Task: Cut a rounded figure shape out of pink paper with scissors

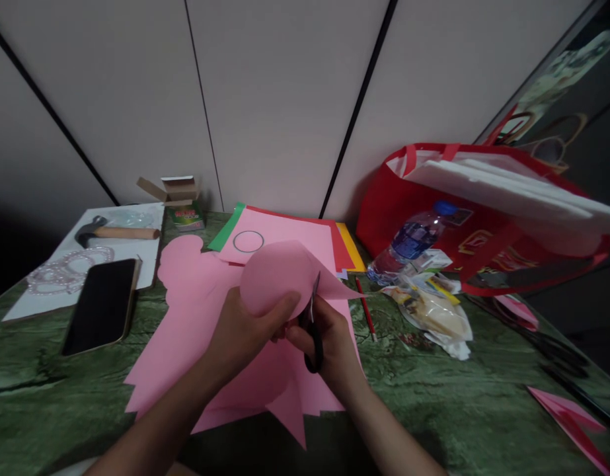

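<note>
Beyond two near forearms point(178, 413), holding pink paper point(272, 271) and scissors point(310, 324).
Pinching the paper between thumb and fingers of left hand point(242, 334); clasping the black handles in right hand point(338, 340), with blades against the paper, above stacked pink sheets point(186, 330) on the green table point(414, 396).

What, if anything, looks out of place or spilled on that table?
The hammer seems an odd companion for scissors and pink paper: it lies on the white sheet at the picture's left, near the beads. Beside that sheet, a small box has its flaps open. No spill shows, though the picture is dim.
</note>
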A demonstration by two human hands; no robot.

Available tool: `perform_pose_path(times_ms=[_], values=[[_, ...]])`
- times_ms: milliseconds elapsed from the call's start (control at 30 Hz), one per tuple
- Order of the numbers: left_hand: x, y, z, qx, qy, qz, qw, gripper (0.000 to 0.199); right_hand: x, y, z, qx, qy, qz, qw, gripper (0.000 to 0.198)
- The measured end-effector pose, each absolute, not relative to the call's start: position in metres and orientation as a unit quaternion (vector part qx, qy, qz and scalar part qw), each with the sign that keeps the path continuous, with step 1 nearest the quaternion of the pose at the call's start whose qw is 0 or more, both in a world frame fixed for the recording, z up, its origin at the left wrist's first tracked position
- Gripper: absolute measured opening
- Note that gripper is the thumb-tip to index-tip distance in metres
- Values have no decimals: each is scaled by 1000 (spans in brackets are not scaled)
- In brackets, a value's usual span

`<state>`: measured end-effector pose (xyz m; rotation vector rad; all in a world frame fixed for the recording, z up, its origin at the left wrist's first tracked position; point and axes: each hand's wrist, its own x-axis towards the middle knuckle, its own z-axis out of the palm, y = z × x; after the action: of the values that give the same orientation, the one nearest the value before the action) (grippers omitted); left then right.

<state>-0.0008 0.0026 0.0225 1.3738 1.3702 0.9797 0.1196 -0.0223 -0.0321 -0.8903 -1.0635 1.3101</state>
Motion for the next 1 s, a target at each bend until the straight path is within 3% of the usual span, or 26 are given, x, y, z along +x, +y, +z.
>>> perform_pose_path(times_ms=[1000], values=[[-5, 7, 21, 566, 533, 393, 490, 31, 120, -21, -33, -441, -476, 507, 568, 24]])
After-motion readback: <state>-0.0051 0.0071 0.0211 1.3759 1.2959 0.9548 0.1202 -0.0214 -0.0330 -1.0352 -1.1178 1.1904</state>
